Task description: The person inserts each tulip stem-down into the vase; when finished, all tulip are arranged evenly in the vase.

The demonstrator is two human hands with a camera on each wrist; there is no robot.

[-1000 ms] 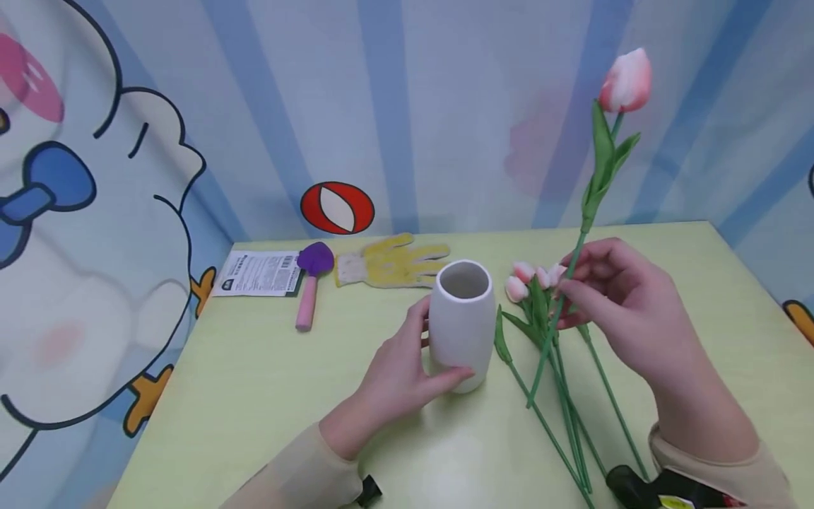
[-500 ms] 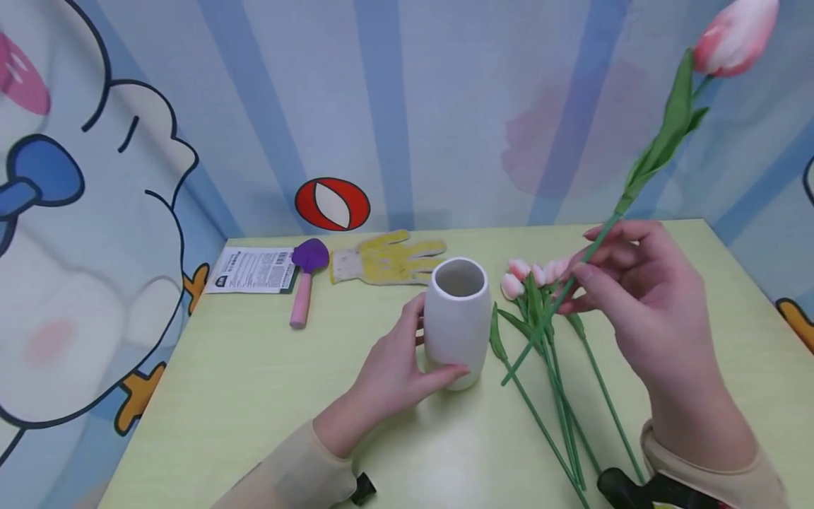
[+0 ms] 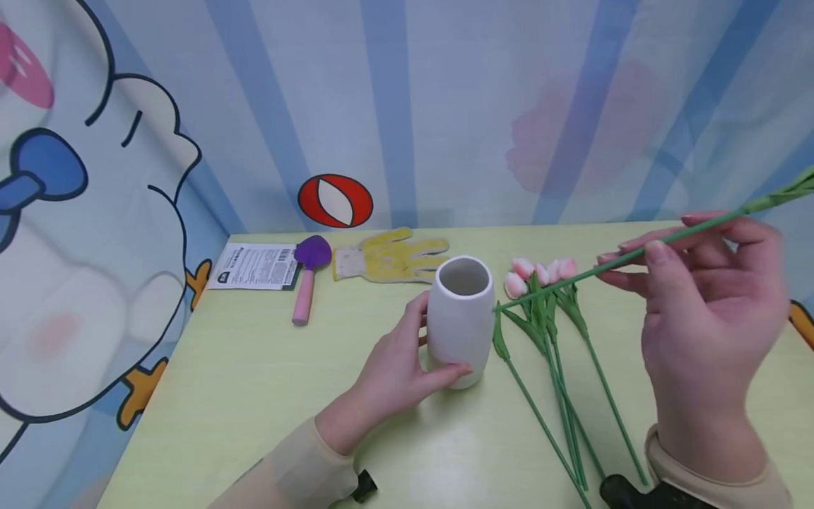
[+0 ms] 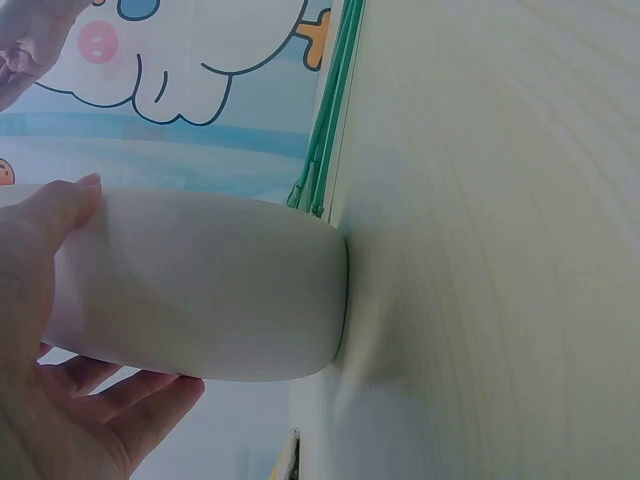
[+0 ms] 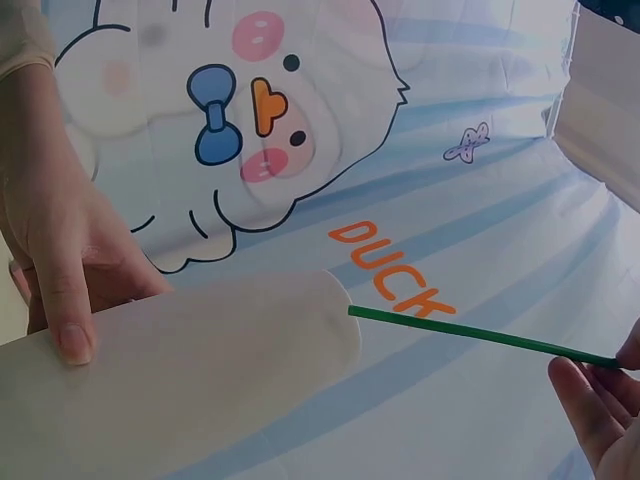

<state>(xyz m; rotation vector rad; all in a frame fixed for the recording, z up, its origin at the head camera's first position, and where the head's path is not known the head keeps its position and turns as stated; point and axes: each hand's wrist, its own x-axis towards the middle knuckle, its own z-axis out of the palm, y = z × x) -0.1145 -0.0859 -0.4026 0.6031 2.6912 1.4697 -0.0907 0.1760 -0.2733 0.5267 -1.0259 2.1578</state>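
Observation:
A white vase [image 3: 461, 332] stands upright on the table, and my left hand [image 3: 400, 367] grips it low around its side, thumb across the front. In the left wrist view the base of the vase [image 4: 220, 285] meets the tabletop. My right hand [image 3: 706, 297] pinches the green stem of an artificial tulip [image 3: 642, 251] between thumb and fingers. This stem slants down leftward, its bare end beside the vase's upper right side in the head view; the bloom is out of frame. In the right wrist view the stem [image 5: 480, 334] ends by the vase's rim [image 5: 345, 300].
Several pink-white tulips [image 3: 559, 382] lie on the table [image 3: 267, 403] right of the vase. Behind are a yellow work glove [image 3: 394, 258], a small trowel [image 3: 307, 283] with purple blade and pink handle, and a printed packet [image 3: 254, 267]. A cartoon-printed curtain [image 3: 445, 120] backs the table.
My right hand has moved right and turned, tipping the tulip from near upright to a shallow slant, its bloom leaving the frame. The stem end has risen. My left hand keeps holding the vase.

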